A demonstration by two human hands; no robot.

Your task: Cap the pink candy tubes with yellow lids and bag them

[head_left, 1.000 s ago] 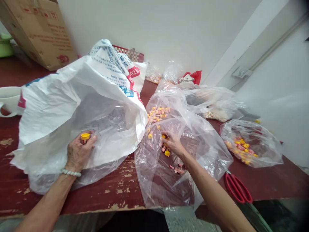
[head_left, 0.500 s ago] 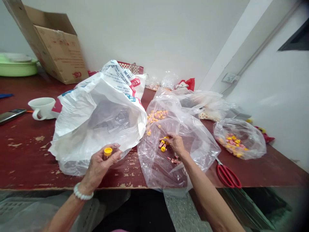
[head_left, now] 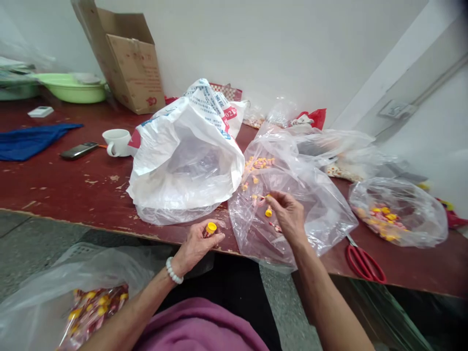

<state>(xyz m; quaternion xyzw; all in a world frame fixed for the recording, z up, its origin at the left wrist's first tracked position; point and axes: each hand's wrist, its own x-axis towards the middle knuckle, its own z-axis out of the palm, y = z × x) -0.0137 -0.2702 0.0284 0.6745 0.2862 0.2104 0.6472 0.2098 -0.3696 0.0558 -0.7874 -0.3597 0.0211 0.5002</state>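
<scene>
My left hand (head_left: 199,243) is closed round a small yellow-topped tube (head_left: 211,228), its round yellow end up, just off the table's front edge. Above the clear plastic bag (head_left: 321,209), my right hand (head_left: 288,214) pinches a small yellow-and-pink piece (head_left: 268,196), partly hidden by the fingers. Just below the fingertips lies another yellow-topped piece (head_left: 268,212). Several more yellow-and-pink pieces (head_left: 260,163) are gathered in the bag farther back. A white printed sack (head_left: 164,165) with its mouth toward me stands left of the clear bag.
Red-handled scissors (head_left: 365,263) lie at the right front edge. A second clear bag (head_left: 424,219) holds yellow-and-pink pieces. To the left are a white cup (head_left: 117,141), a phone (head_left: 79,150) and a blue cloth (head_left: 32,139). A cardboard box (head_left: 135,68) stands behind. Below left sits a filled bag (head_left: 32,307).
The view has swung left and down, showing the blue cloth and the filled bag below. My left hand keeps the yellow-topped tube, now nearer the right hand. My right hand has lifted slightly, pinching a piece.
</scene>
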